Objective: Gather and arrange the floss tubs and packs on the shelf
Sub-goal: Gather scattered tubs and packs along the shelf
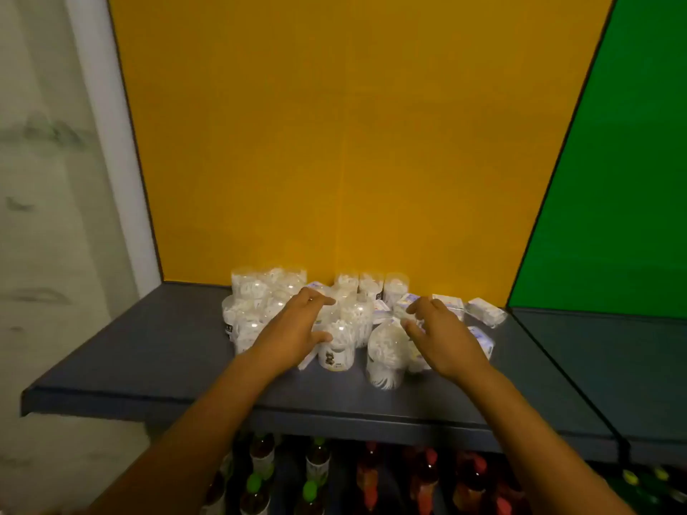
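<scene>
— Where are the floss tubs [336,351] and packs [485,311]?
— Clustered mid-frame on the grey shelf [148,351], against the yellow panel [334,143].
— And the hands?
— Left hand [295,330] and right hand [444,336] hover over them, fingers spread, gripping nothing.

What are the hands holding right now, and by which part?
Nothing clearly. Both hands are open: the left hand has its thumb against a labelled tub, and the right hand hovers over tubs and packs. No closed grip shows.
</scene>
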Demonstrator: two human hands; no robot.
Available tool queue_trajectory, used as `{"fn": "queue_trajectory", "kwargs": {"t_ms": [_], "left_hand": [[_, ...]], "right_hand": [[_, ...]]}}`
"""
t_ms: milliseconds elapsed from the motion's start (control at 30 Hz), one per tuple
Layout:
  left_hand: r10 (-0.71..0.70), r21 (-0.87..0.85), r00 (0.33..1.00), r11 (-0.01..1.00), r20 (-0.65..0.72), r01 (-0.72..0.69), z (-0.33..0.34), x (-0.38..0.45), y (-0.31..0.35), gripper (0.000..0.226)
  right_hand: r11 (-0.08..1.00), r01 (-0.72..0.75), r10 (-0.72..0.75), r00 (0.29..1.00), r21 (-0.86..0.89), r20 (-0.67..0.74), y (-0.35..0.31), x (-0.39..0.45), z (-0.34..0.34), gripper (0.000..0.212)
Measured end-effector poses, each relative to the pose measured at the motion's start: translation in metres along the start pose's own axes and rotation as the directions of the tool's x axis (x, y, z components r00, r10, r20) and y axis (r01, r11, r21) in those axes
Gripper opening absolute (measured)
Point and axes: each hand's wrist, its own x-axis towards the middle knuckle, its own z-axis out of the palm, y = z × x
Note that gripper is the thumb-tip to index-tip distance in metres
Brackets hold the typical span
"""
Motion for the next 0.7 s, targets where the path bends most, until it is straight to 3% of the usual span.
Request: {"fn": "queue_trajectory", "kwargs": {"t_ms": [133, 233, 367, 700], "left_hand": [[-0.008, -0.009, 0.994, 1.000, 0.113, 0.009, 0.009, 0.007, -0.004, 0.069], [-0.036, -0.013, 0.992, 0.999, 0.118, 0.038, 0.015, 0.011, -0.003, 0.070], [-0.080, -0.031, 0.993, 0.996, 0.088, 0.083, 0.016, 0.013, 0.001, 0.070], [-0.223, -0.298, 0.968, 0.937, -0.112, 0.182, -0.006, 0.006, 0.012, 0.063]], "right_hand": [[0.997, -0.023, 0.021, 0.999, 0.079, 0.027, 0.005, 0.007, 0.007, 0.025], [0.994, -0.011, 0.005, 0.998, 0.106, 0.060, 0.008, 0.010, 0.009, 0.021], [0.993, 0.008, -0.018, 0.997, 0.116, 0.080, 0.008, 0.011, 0.005, 0.022], [0.986, -0.044, 0.027, 0.994, 0.162, 0.108, -0.004, 0.002, 0.013, 0.037]]}}
